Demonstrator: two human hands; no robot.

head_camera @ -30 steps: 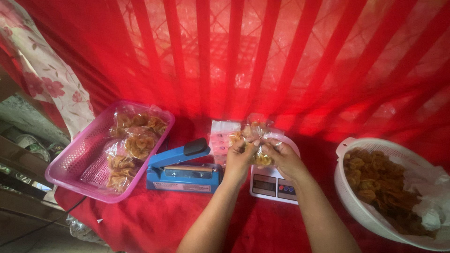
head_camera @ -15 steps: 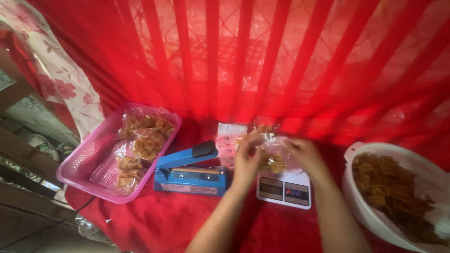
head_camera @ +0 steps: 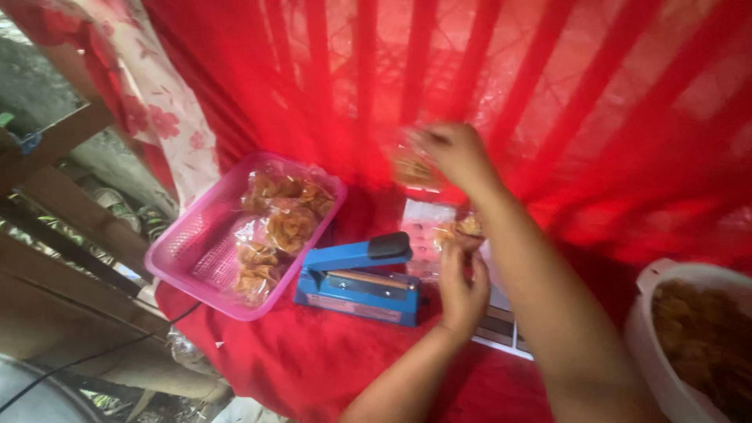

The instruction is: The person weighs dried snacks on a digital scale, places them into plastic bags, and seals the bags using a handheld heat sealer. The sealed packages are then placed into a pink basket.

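cloth (head_camera: 313,368): showing bright red, with darker red stripes running down the hanging part
basket (head_camera: 182,276): showing pink, with a fine mesh pattern on its floor
snacks in the basket (head_camera: 286,227): looking golden brown inside clear bags
sealing machine (head_camera: 356,282): showing blue, with a black knob on its lever
bowl (head_camera: 654,360): showing white, holding brown fried pieces
fabric at the left (head_camera: 168,117): showing pale cream with red flowers
cord (head_camera: 94,356): looking black
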